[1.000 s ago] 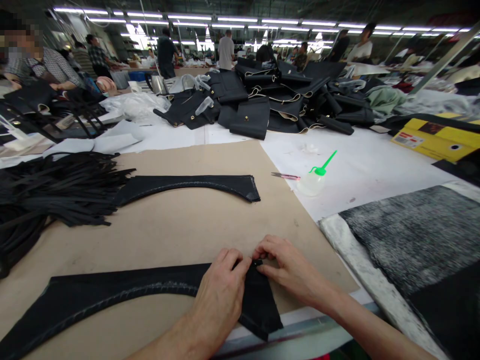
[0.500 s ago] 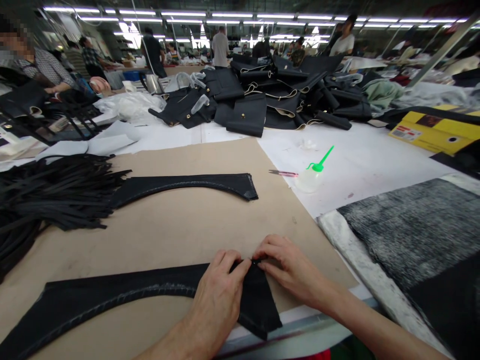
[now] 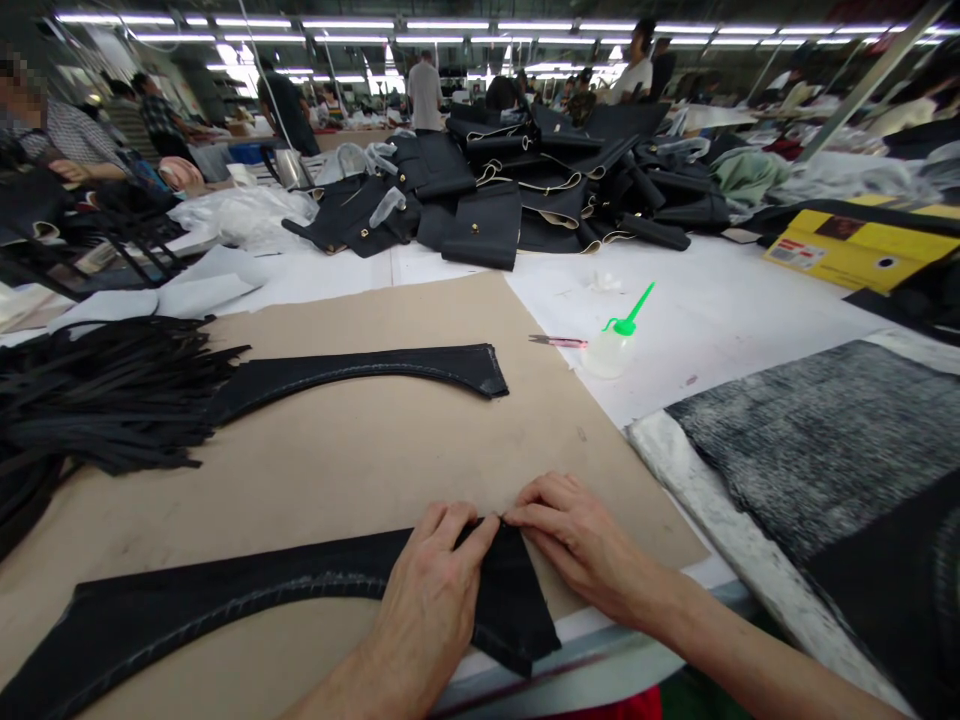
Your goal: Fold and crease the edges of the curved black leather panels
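Workpiece: one long black piece (image 3: 285,570), flat, with a straight upper edge and a deeply curved lower edge; pale, whitish marks and a line of short creases follow the curve.
Workpiece position: near side of the brown sheet (image 3: 337,460), its right end reaching over the sheet's near edge beside the table rim.
Matching part: a second black piece (image 3: 360,362), similarly curved and marked, lies farther up the sheet, apart from the first.
Cut off: the left end of the near piece runs out at the lower left corner; both forearms leave at the bottom.
Hidden: the left hand covers a section of the near piece; the exact contact at the fingertips is masked by the fingers.
Left hand (image 3: 431,590): laid across the near piece, fingers bent, thumb extended to the upper edge; whether it pinches the material cannot be told.
Right hand (image 3: 574,530): fingers curled, tips closed together on the upper edge of the near piece, just beside the left thumb.
Nearby tools: pink-handled snips (image 3: 559,341) beside a clear bottle (image 3: 611,350) with a green spout.
Left side: a heap of black strips (image 3: 90,400).
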A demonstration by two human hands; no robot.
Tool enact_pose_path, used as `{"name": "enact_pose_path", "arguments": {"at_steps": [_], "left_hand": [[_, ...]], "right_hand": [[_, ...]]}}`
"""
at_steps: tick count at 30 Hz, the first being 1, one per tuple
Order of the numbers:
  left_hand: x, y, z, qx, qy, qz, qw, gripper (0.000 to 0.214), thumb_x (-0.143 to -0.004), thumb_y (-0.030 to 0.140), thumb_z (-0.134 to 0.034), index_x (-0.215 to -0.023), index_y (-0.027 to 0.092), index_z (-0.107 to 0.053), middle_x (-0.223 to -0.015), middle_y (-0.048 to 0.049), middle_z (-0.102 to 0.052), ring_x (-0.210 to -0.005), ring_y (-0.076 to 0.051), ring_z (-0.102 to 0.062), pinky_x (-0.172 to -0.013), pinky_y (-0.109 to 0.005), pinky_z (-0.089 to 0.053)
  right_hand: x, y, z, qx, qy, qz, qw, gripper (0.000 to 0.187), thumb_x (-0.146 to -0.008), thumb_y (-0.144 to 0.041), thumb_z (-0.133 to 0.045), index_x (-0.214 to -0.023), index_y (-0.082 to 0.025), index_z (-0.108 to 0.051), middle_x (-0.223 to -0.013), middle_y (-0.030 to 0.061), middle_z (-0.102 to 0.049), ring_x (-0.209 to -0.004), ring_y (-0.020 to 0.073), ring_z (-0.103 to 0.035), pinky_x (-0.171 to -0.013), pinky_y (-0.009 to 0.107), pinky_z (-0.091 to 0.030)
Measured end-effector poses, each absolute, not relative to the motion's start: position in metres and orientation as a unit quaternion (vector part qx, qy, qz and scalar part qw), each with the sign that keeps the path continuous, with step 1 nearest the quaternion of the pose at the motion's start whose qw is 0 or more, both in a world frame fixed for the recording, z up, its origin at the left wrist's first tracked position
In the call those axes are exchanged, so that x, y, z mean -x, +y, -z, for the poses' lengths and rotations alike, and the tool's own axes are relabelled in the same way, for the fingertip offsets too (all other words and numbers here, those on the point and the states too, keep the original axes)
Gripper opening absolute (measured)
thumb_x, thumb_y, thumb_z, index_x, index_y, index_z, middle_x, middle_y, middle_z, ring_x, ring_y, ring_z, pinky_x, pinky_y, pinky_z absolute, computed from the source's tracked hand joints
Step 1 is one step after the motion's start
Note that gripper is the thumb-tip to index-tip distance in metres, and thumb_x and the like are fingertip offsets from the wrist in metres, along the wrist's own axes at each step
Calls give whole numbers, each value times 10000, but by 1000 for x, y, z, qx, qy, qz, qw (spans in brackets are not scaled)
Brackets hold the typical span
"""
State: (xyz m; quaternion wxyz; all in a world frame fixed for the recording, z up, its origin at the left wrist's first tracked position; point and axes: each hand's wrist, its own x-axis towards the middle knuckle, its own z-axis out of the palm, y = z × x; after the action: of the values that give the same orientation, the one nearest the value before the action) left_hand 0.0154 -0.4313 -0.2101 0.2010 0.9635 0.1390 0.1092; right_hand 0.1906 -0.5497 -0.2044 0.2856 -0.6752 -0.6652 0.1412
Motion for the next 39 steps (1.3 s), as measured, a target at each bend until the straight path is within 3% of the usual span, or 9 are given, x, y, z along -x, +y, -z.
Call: {"name": "enact_pose_path", "arguments": {"at_steps": [12, 15, 19, 22, 32, 39], "left_hand": [[-16, -437, 210, -993, 57, -99, -14, 506, -771, -27, -443, -1258, 74, -539, -1174, -113, -616, -1021, -260, -565, -903, -376, -524], [-16, -442, 210, -991, 45, -106, -64, 496, -754, -17, -444, -1230, 63, -555, -1162, -111, -630, -999, -255, -581, -881, -357, -519], [-14, -449, 211, -983, 57, -140, -101, 487, -757, 7, -428, -1222, 68, -558, -1127, -115, -644, -1023, -261, -569, -888, -383, -481], [-12, -452, 212, -981, 80, -154, -92, 489, -772, 21, -429, -1242, 95, -544, -1127, -94, -647, -1065, -249, -544, -901, -393, -438], [-8, -450, 217, -977, 124, -175, 20, 484, -819, 5, -406, -1271, 134, -520, -1161, -76, -646, -1082, -227, -547, -906, -411, -344], [3, -436, 215, -959, 150, -177, 163, 428, -876, 60, -470, -1262, 239, -523, -1168, -23, -641, -1074, -177, -564, -887, -357, -369]], "right_hand": [[-188, -563, 203, 658, -730, -68, 172, 429, -859, -36, -451, -1250, -177, -556, -1075, 93, -590, -994, 232, -496, -905, 417, -369], [-189, -564, 200, 671, -705, -102, 206, 467, -841, -22, -435, -1241, -219, -575, -1093, 72, -588, -1023, 220, -505, -928, 413, -376], [-191, -565, 202, 697, -605, -170, 344, 406, -930, -96, -344, -1220, -232, -593, -1124, 76, -587, -1043, 188, -534, -933, 363, -423], [-189, -564, 204, 702, -579, -169, 379, 411, -953, -119, -306, -1270, -211, -550, -1162, 97, -571, -1065, 188, -531, -947, 359, -428], [-173, -567, 204, 691, -704, -38, 161, 532, -780, 5, -421, -1280, -151, -521, -1146, 113, -586, -1040, 251, -506, -926, 448, -362], [-183, -572, 207, 696, -667, -105, 243, 561, -833, 2, -349, -1336, -212, -476, -1199, 83, -558, -1093, 203, -492, -961, 388, -373]]}}
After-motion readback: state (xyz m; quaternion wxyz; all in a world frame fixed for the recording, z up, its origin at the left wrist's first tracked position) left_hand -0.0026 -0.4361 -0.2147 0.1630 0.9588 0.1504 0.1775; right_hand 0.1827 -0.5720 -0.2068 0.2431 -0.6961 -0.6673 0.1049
